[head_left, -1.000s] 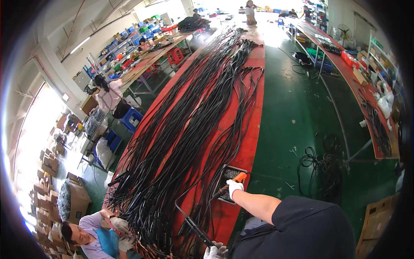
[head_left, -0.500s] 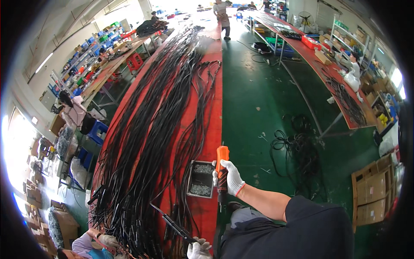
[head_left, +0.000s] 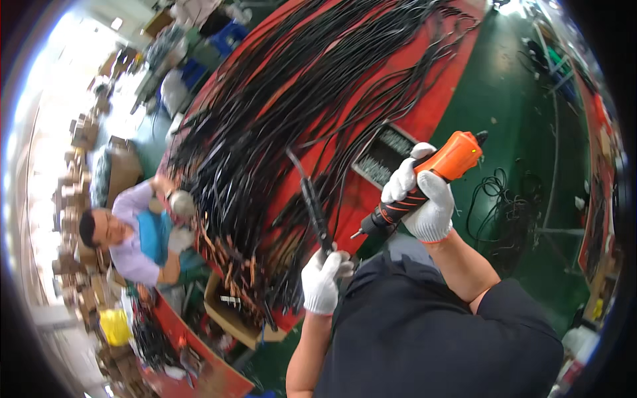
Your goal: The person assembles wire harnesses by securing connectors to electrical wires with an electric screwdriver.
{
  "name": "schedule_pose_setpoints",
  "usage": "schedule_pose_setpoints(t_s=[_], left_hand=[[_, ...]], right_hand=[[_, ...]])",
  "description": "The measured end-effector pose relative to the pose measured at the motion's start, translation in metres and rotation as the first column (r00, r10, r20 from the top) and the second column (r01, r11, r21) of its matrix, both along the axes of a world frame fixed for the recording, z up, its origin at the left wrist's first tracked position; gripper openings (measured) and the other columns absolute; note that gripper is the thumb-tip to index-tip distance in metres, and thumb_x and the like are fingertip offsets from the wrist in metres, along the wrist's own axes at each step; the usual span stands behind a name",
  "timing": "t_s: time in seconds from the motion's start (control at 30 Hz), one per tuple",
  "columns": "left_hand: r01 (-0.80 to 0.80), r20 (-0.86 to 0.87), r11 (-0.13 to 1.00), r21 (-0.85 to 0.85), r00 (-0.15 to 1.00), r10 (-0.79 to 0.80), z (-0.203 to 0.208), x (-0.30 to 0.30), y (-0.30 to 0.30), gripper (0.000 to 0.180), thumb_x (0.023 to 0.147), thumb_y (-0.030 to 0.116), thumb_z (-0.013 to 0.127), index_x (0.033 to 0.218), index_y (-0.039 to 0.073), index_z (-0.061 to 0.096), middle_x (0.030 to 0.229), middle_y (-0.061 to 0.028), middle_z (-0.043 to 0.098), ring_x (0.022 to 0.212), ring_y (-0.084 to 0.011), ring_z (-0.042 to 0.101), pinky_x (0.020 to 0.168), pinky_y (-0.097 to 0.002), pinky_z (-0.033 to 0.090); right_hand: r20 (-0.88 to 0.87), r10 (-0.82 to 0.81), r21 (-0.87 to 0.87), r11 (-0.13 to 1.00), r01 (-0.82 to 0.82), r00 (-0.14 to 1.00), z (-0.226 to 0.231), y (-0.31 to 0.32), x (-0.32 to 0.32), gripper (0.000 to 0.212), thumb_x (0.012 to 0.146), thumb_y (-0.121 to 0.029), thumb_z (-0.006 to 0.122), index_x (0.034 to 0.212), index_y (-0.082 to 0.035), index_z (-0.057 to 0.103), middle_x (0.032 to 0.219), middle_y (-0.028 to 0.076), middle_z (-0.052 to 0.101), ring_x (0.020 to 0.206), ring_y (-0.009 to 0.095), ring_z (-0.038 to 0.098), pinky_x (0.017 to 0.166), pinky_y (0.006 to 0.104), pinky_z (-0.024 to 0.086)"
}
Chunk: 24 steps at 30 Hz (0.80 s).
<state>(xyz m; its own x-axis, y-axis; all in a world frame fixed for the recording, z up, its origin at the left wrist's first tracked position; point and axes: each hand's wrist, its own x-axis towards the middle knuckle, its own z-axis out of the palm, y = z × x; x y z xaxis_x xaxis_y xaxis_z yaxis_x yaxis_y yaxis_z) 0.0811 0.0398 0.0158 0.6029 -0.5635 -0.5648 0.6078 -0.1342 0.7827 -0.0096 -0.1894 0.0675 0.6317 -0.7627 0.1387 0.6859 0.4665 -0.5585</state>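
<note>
My right hand (head_left: pixel 428 199), in a white glove, is closed around an orange and black electric screwdriver (head_left: pixel 450 159), its bit tilted down to the left. My left hand (head_left: pixel 322 281), gloved too, grips the lower end of a slim black cable connector (head_left: pixel 313 211) between thumb and fingers. From its far end a black cable leads toward the bundles. Beyond both hands a grey metal tray (head_left: pixel 361 161), split into two compartments, holds many small silvery pieces, too small to name. Long bundles of black cables (head_left: pixel 279 106) cover the red table (head_left: pixel 292 184).
At the left a co-worker in a light purple shirt (head_left: pixel 126 203) stands at the cable ends with gloved hands. An open cardboard box (head_left: pixel 229 308) sits by the table's near end. Loose black cable (head_left: pixel 501 205) lies on the green floor (head_left: pixel 491 132) at the right.
The view has swung down and to the left. The screwdriver has gone from nearly upright to slanted, its bit closer to the connector. My left hand and forearm now show more fully.
</note>
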Motion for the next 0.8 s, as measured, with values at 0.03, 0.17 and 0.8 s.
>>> schedule_pose_setpoints(t_s=[0.03,0.17,0.8], left_hand=[[-0.021,0.000,1.000,0.010,1.000,0.021,-0.001,-0.001,0.001,0.032,0.102,0.018,0.065,0.126,-0.003,0.062,0.100,-0.0125,0.071,0.081,-0.0191,0.071,0.073,-0.0326,0.058],[-0.056,0.029,0.997,0.060,0.998,0.055,-0.006,-0.002,0.007,0.033,0.102,0.017,0.063,0.128,-0.004,0.062,0.101,-0.0125,0.072,0.082,-0.0184,0.072,0.073,-0.0319,0.059],[-0.041,0.007,0.997,0.068,0.999,0.041,0.000,-0.007,0.002,0.036,0.102,0.019,0.065,0.128,-0.007,0.061,0.104,-0.0134,0.073,0.084,-0.0172,0.073,0.075,-0.0304,0.060]], right_hand=[[0.017,0.057,0.025,0.998,-0.057,0.998,-0.002,0.006,0.005,0.039,0.095,-0.022,0.065,0.128,-0.013,0.048,0.084,0.006,0.058,0.075,0.022,0.063,0.074,0.0411,0.056],[0.152,0.147,-0.049,0.989,-0.141,0.977,-0.016,0.035,0.027,0.040,0.093,-0.008,0.069,0.126,-0.013,0.048,0.092,0.011,0.062,0.081,0.024,0.065,0.077,0.0445,0.058],[0.053,0.257,-0.057,0.965,-0.254,0.965,-0.020,0.056,0.035,0.041,0.090,-0.008,0.068,0.126,-0.010,0.048,0.092,0.012,0.060,0.081,0.025,0.065,0.075,0.0447,0.058]])
